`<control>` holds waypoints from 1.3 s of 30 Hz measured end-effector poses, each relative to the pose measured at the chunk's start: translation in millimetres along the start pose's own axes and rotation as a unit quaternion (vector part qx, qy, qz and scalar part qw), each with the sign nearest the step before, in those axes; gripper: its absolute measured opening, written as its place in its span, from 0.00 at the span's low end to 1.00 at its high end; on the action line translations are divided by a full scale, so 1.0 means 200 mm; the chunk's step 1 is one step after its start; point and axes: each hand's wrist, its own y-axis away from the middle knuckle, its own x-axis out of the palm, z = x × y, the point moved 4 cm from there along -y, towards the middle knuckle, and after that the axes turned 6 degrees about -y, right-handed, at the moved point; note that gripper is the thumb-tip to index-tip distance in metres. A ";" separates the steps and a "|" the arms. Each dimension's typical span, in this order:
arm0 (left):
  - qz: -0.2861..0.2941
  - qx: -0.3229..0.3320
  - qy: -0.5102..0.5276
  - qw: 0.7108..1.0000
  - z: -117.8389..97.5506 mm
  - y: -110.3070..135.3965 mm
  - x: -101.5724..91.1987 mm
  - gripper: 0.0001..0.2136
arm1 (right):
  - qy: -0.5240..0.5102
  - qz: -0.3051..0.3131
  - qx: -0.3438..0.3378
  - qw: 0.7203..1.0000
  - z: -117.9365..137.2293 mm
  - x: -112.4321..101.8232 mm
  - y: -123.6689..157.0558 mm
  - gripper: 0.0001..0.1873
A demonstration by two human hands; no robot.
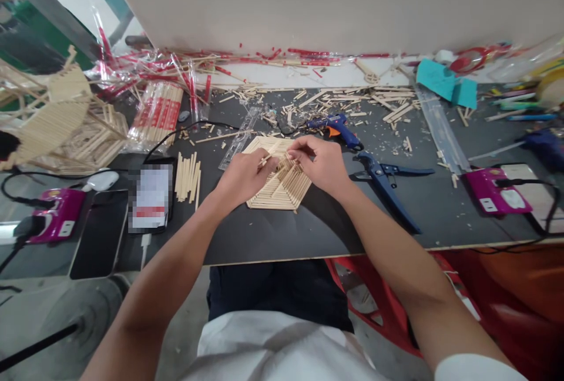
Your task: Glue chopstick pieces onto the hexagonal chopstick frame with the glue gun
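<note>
A hexagonal piece built from rows of pale wooden sticks (275, 200) lies on the dark tabletop in front of me. Over its left part is my left hand (249, 172), fingers closed, with a short wooden stick (265, 159) showing at the fingertips. My right hand (324, 164) bends over the upper right side, its thumb and fingers pinched near the middle of the hexagon. Whatever is in that pinch is too small to make out. Left of the hexagon lies a pile of cut sticks (187, 176).
A blue glue gun (343, 130) and blue cutters (388, 184) lie to the right. A clear ruler (240, 140) partly touches the hexagon. Stick scraps cover the back. Phones (152, 196) and purple power sockets (497, 192) sit at the sides, with cables. Bundled sticks (156, 112) stand back left.
</note>
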 end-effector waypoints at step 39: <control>0.020 -0.076 0.579 0.811 0.06 -0.06 0.13 0.28 | -0.028 0.146 -0.101 0.984 0.10 0.07 0.02 0.42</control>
